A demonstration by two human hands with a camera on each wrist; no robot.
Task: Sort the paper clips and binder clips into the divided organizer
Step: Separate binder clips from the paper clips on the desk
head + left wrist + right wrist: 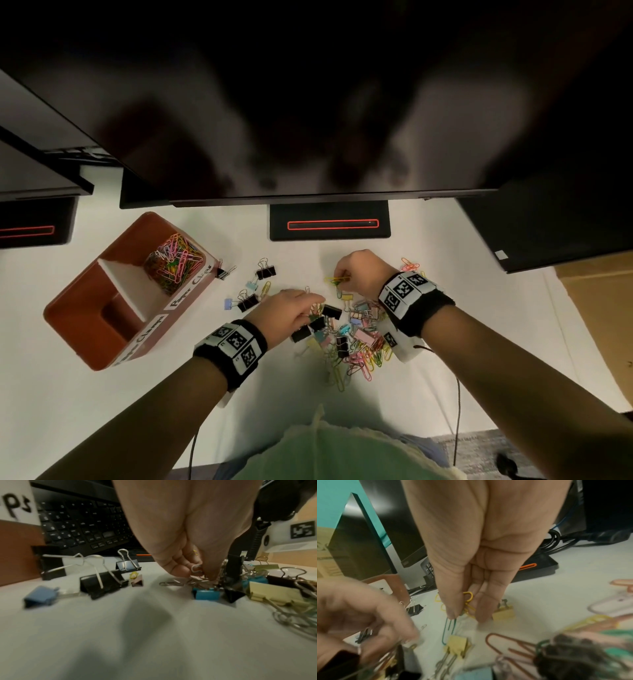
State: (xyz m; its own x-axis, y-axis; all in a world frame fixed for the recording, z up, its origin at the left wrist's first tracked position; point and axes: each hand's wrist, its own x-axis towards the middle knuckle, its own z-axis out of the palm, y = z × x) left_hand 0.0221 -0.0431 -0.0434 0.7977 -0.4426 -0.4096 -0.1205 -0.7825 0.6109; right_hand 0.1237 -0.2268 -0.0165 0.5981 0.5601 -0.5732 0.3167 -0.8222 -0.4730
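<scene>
Head view: both hands (356, 274) pinch paper clips (337, 280) from pile (356, 339).

A white desk (85, 394) carries everything. Just beyond where the fingers are closed sits a black monitor stand base (330, 221) with a glowing orange-red outline, and a large dark monitor (308, 102) hangs above it. A second such base (34, 224) lies well off to the left. A black keyboard (82, 524) lies beyond the grip too. Black cables (573, 539) trail behind, to the right. A cardboard box (596, 329) stands far right.
</scene>
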